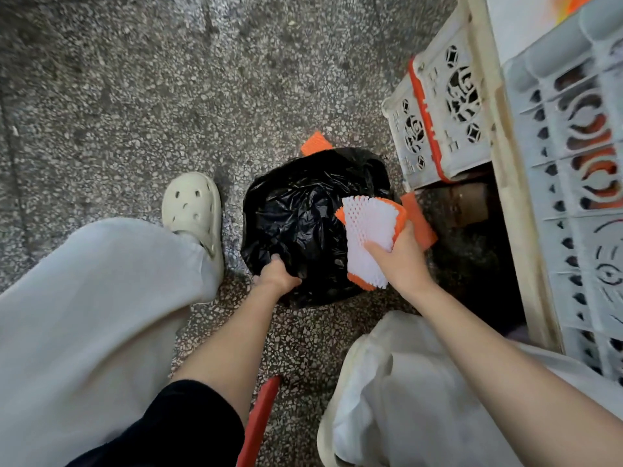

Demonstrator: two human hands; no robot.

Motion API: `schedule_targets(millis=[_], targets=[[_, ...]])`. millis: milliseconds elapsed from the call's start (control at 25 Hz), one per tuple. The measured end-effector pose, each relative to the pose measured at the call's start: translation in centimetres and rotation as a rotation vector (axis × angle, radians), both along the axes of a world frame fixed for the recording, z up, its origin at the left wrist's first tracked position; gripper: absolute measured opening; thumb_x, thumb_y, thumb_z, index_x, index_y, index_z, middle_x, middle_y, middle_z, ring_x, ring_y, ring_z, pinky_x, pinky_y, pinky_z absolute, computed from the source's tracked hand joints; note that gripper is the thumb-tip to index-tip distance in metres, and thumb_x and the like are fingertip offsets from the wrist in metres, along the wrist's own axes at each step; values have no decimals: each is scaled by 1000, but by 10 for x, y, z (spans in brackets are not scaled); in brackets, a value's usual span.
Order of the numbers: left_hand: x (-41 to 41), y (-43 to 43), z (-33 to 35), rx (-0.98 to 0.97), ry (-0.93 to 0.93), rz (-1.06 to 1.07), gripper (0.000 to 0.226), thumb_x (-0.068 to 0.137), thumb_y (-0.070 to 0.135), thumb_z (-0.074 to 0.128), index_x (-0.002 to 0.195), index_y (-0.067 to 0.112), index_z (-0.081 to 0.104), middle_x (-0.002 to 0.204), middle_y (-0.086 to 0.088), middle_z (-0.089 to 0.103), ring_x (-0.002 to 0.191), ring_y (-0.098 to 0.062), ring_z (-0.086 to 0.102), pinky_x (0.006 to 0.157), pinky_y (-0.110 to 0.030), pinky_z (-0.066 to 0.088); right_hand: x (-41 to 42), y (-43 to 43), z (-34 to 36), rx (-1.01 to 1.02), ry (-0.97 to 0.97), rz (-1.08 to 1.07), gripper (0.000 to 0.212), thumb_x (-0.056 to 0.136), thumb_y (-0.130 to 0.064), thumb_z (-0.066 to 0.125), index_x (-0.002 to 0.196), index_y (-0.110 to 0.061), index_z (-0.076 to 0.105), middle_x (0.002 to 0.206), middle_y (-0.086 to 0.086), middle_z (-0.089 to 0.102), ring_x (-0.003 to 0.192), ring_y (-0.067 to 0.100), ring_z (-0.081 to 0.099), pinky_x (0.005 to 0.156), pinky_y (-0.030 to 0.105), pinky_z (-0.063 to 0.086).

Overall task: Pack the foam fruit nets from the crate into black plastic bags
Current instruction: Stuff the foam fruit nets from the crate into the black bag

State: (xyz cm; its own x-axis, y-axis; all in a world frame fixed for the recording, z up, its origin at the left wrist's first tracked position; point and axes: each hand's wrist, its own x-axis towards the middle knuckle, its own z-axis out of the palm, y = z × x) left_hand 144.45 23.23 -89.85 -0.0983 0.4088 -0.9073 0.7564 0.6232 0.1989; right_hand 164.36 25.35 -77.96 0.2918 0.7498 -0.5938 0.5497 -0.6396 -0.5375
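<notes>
Right hand [403, 261] grips a fanned stack of white-and-orange foam nets [369, 235]; left hand [278, 276] clutches the crumpled black plastic bag [303, 214].

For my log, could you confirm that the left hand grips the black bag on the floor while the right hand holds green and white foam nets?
No: in the head view the foam nets in the right hand are orange and white, not green; the rest holds.

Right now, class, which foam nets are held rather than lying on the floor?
The white-topped stack in the right hand, at the black bag; two orange ones lie beside it.
</notes>
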Motion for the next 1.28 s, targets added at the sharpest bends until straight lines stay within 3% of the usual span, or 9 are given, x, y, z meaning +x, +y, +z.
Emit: schedule_targets(millis=[160, 280, 480, 640, 800, 960, 1080, 1160, 1280], targets=[[5, 3, 26, 327, 81, 46, 16, 88, 29, 58, 98, 17, 58, 102, -10, 66, 106, -31, 56, 94, -40, 35, -1, -3, -1, 27, 48, 8, 61, 85, -19, 67, 133, -4, 32, 132, 11, 50, 121, 25, 48, 87, 26, 38], [11, 20, 69, 618, 98, 240, 17, 89, 26, 52, 75, 16, 48, 80, -6, 61, 90, -32, 56, 88, -44, 43, -5, -4, 5, 74, 86, -24, 62, 85, -19, 67, 134, -4, 32, 133, 12, 49, 124, 26, 47, 91, 26, 37], [15, 30, 146, 842, 86, 280, 11, 89, 24, 57, 97, 18, 51, 80, 8, 57, 100, -24, 50, 89, -40, 33, -10, 0, 38, 234, 100, -64, 64, 86, -19, 67, 139, -11, 32, 138, 6, 45, 130, 20, 40, 97, 21, 30], [4, 29, 187, 977, -29, 242, 19, 91, 25, 58, 107, 15, 56, 91, 5, 58, 103, -22, 52, 90, -40, 40, -18, 0, 61, 261, 121, -31, 62, 89, -15, 62, 138, -3, 26, 125, 3, 43, 119, 13, 41, 80, 8, 26], [6, 35, 224, 1025, -288, 318, 11, 88, 15, 62, 97, 12, 66, 93, 4, 65, 86, -8, 57, 79, -12, 41, -26, -2, 77, 406, 104, -100, 51, 88, -9, 60, 128, 4, 31, 122, 13, 48, 121, 27, 46, 81, 13, 29], [5, 47, 250, 890, -399, 435, 15, 85, 13, 65, 99, 13, 71, 83, 7, 65, 76, -6, 56, 75, -20, 46, -26, -10, 81, 264, -177, 507, 48, 89, -25, 61, 128, -6, 40, 112, 18, 61, 103, 34, 58, 66, 31, 34], [0, 48, 261, 789, -518, 525, 16, 83, 12, 68, 98, 16, 68, 66, 4, 51, 65, -11, 49, 65, -26, 42, -24, -6, 74, 2, -339, 778, 47, 89, -31, 59, 129, -15, 41, 115, 14, 62, 104, 34, 58, 74, 39, 44], [-6, 45, 264, 769, -403, 341, 23, 82, 14, 69, 104, 13, 66, 66, 1, 52, 62, -14, 49, 64, -27, 40, -29, -1, 69, 43, -268, 576, 50, 86, -30, 64, 127, -13, 40, 114, 15, 62, 104, 32, 59, 80, 39, 45], [-19, 42, 264, 690, -160, -42, 18, 87, 18, 63, 97, 3, 68, 80, -16, 65, 83, -29, 63, 72, -31, 42, -47, 1, 67, 315, 119, 15, 45, 83, -23, 70, 116, -10, 41, 107, 4, 61, 96, 19, 58, 79, 28, 45]])
